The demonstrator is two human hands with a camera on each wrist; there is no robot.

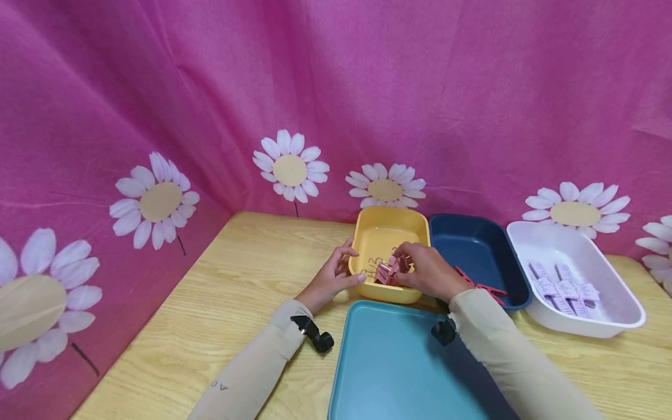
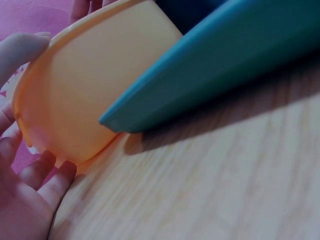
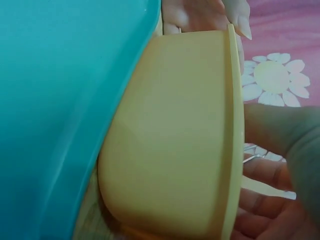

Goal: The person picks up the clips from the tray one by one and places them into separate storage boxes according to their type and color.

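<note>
A yellow bin (image 1: 388, 224) stands at the middle back of the table, with several pink binder clips (image 1: 384, 272) with rose-gold wire handles in its near end. My left hand (image 1: 336, 275) holds the bin's left side, thumb at the rim and fingers along the outer wall, as the left wrist view also shows. Reaching over the near right rim, my right hand (image 1: 427, 271) pinches a binder clip (image 1: 394, 261) between thumb and fingers. In the right wrist view, a wire handle (image 3: 252, 157) shows beside its fingers; the bin wall hides the rest.
A teal tray (image 1: 388, 361) lies in front of the yellow bin. To the right stand a navy bin (image 1: 467, 236) with red clothespins (image 1: 490, 290), partly behind my right arm, and a white bin (image 1: 619, 291) with several pale lilac clips (image 1: 564, 289). A pink flowered cloth (image 1: 336, 87) hangs behind.
</note>
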